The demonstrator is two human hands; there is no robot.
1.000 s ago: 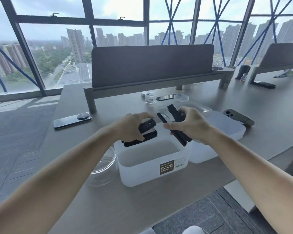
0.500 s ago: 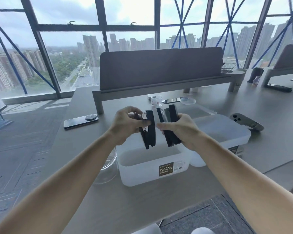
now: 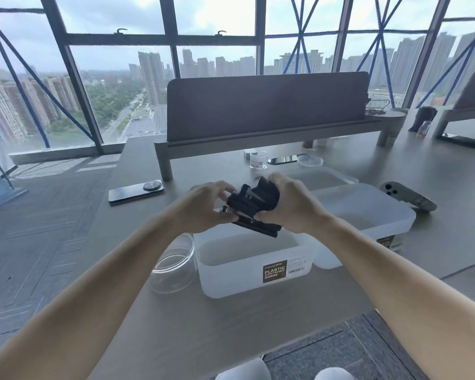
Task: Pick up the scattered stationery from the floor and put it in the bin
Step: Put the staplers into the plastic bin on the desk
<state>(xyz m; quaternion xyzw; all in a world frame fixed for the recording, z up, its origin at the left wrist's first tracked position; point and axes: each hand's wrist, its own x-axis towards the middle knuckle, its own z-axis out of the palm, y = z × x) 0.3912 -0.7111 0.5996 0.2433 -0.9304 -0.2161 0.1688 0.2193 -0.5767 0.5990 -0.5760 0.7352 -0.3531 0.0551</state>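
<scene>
Black staplers point(image 3: 254, 206) are bunched together between both hands, held just above the back rim of a translucent white plastic bin point(image 3: 231, 272) on the grey desk. My left hand point(image 3: 203, 208) grips the bundle from the left, fingers curled around it. My right hand point(image 3: 291, 205) grips it from the right, thumb underneath. How many staplers there are I cannot tell. The bin's inside looks empty from here.
A clear glass jar point(image 3: 173, 266) stands left of the bin. A second lidded white bin point(image 3: 368, 215) sits to its right, a game controller point(image 3: 407, 197) beyond it. A black phone point(image 3: 136, 190) lies at left. A grey desk divider point(image 3: 266, 108) rises behind.
The hands, each holding black staplers apart before, have come together; the staplers are now pressed into one bundle above the bin.
</scene>
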